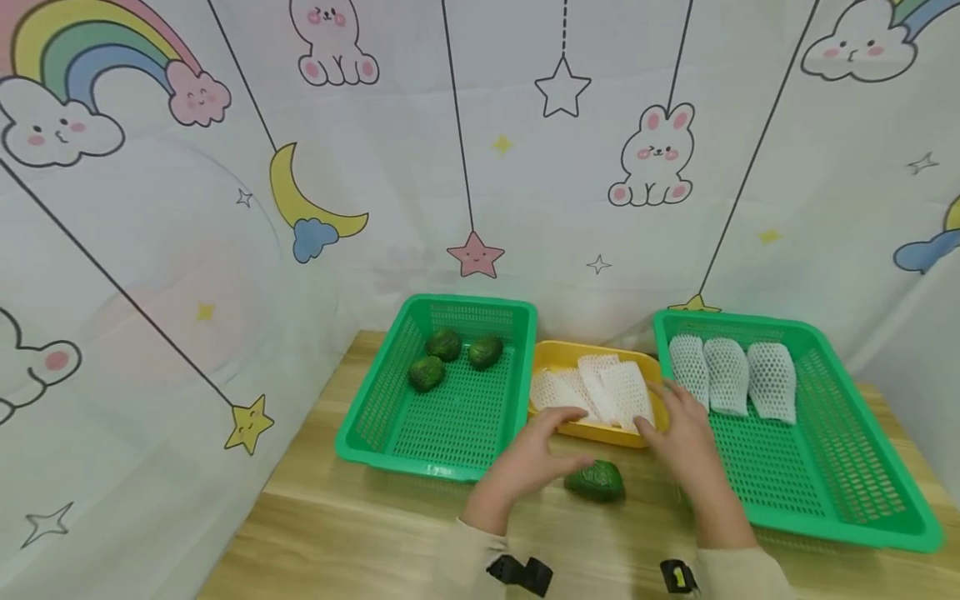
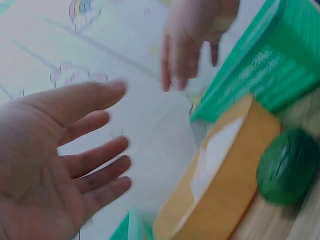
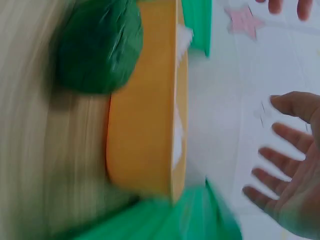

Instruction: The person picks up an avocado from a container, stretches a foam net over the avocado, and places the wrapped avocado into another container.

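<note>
A dark green avocado (image 1: pixel 596 482) lies on the wooden table in front of the yellow tray (image 1: pixel 600 432). White foam net sleeves (image 1: pixel 618 390) fill that tray. My left hand (image 1: pixel 531 458) is spread in the air near the tray's front left, thumb toward the avocado. Over the tray's right end is my right hand (image 1: pixel 684 429), its fingers apart. Neither hand holds anything; both wrist views show bare palms, the left hand (image 2: pixel 60 165) and the right hand (image 3: pixel 295 160) with fingers loosely extended.
At the left, a green basket (image 1: pixel 435 468) holds several avocados (image 1: pixel 485 352). The right green basket (image 1: pixel 847 533) holds several white net-wrapped pieces (image 1: pixel 771 382) in a row along its back. A printed cloth (image 1: pixel 555 192) hangs behind the table.
</note>
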The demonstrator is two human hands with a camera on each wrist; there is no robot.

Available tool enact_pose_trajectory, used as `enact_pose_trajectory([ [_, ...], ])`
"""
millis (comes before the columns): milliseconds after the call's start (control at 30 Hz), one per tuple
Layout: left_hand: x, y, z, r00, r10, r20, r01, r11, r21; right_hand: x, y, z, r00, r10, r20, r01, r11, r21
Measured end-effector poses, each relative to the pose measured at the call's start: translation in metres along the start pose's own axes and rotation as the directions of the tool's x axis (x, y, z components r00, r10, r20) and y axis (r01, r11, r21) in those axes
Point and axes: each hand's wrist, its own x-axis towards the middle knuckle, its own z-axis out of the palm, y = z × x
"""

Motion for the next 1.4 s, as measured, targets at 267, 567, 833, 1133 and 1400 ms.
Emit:
enact_pose_trajectory([
  [267,0.006,-0.046,-0.009,0.929,-0.065,-0.365,-0.018,0.976,-0.218,0.059,-0.024,0.066,0.972,0.091,0.219,-0.036,0.97,-0.242],
  [567,0.007,-0.05,-0.006,0.908,-0.064,-0.413,-0.058,0.96,-0.276,0.075,-0.026,0.057,0.96,0.166,0.227,-0.186,0.98,0.07],
  [833,0.009,-0.031,-0.009,0.892,0.17,-0.419,-0.125,0.983,0.132,0.04,-0.043,0.002,0.979,-0.082,0.184,0.002,0.919,0.395],
  [1133,0.011,-0.008,-0.005,0.963,-0.025,-0.267,-0.046,0.965,-0.258,0.001,-0.047,-0.006,0.971,-0.219,0.099,0.083,0.693,0.716],
  [1400,0.006,-0.015,-0.006,0.988,-0.007,-0.156,-0.073,0.864,-0.499,-0.008,-0.044,-0.006,0.992,0.047,0.113,-0.11,0.753,0.649],
])
